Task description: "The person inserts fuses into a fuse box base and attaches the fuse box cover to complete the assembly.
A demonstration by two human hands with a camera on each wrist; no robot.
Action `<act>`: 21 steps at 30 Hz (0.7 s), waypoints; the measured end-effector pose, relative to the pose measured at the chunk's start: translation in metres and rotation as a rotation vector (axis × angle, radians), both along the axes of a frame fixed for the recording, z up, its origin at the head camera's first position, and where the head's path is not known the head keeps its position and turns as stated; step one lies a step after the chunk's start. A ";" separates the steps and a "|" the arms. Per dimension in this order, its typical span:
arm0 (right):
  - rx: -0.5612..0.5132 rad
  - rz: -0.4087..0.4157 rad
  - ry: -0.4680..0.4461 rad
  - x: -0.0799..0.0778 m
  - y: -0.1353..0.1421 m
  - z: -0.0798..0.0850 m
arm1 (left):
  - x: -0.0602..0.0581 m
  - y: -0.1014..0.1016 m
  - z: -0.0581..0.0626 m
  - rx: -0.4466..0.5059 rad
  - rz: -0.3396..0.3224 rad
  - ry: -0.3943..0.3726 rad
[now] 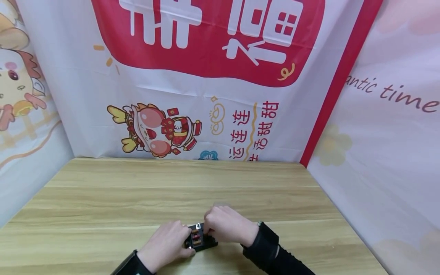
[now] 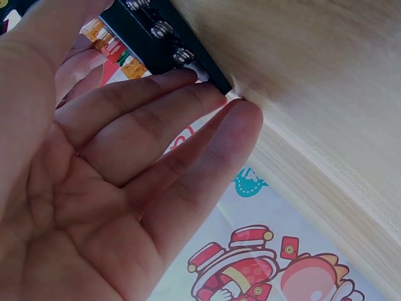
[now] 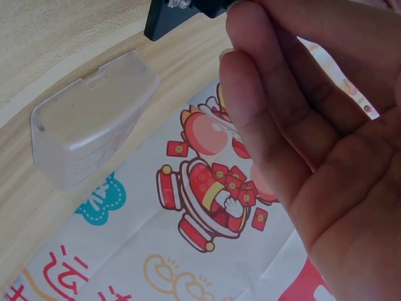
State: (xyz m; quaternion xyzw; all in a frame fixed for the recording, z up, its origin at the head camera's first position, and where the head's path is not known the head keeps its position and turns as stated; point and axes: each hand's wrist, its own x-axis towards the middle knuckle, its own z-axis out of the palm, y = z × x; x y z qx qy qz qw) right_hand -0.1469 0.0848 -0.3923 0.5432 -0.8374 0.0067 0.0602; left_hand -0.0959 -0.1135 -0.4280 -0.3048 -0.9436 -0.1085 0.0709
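A small black terminal block point(image 1: 201, 243) with red, yellow and brown parts lies on the table's near half. My left hand point(image 1: 168, 241) holds its left end, thumb at the near edge and fingers at the far edge. Silver screws point(image 2: 161, 29) show along its side in the left wrist view. My right hand point(image 1: 229, 225) bends over the block's right part, its fingertips pinching at it. What exactly sits between those fingertips is hidden. Past the right hand, a translucent plastic cover point(image 3: 94, 116) rests on the table in the right wrist view.
The wood-grain table point(image 1: 165, 183) runs back to a printed cloth point(image 1: 192, 88) hanging behind it. More printed cloth point(image 1: 385, 152) hangs at the right side, and another sheet point(image 1: 27, 152) at the left.
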 end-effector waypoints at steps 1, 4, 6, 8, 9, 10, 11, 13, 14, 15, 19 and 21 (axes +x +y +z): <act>0.003 -0.001 0.001 0.000 0.000 0.000 | 0.000 0.000 0.000 -0.001 0.000 -0.001; 0.017 -0.007 0.005 0.001 -0.001 0.000 | 0.001 -0.001 -0.001 0.000 0.000 0.000; 0.025 -0.014 0.004 0.002 -0.001 0.000 | 0.001 -0.001 -0.001 0.000 -0.001 0.004; 0.031 -0.022 0.005 0.003 -0.002 0.001 | 0.001 0.000 -0.001 0.002 -0.003 0.008; 0.030 -0.025 0.004 0.004 -0.003 0.001 | 0.001 0.000 -0.001 0.003 -0.004 0.010; 0.028 -0.026 0.005 0.005 -0.003 0.001 | 0.001 0.000 -0.001 0.004 -0.004 0.011; 0.025 -0.025 0.008 0.006 -0.003 0.001 | 0.001 0.000 -0.001 0.005 -0.005 0.011; 0.020 -0.022 0.020 0.007 -0.004 0.000 | 0.002 0.000 -0.001 0.008 -0.005 0.008; 0.016 -0.019 0.025 0.008 -0.004 0.000 | 0.002 0.000 -0.001 0.009 -0.005 0.006; 0.012 -0.019 0.025 0.008 -0.004 0.000 | 0.002 -0.001 -0.001 0.009 -0.005 0.002; 0.008 -0.024 0.022 0.009 -0.004 -0.001 | 0.002 -0.001 -0.001 0.008 -0.004 -0.005; 0.008 -0.026 0.019 0.009 -0.004 -0.001 | 0.002 0.000 -0.001 0.005 -0.002 0.000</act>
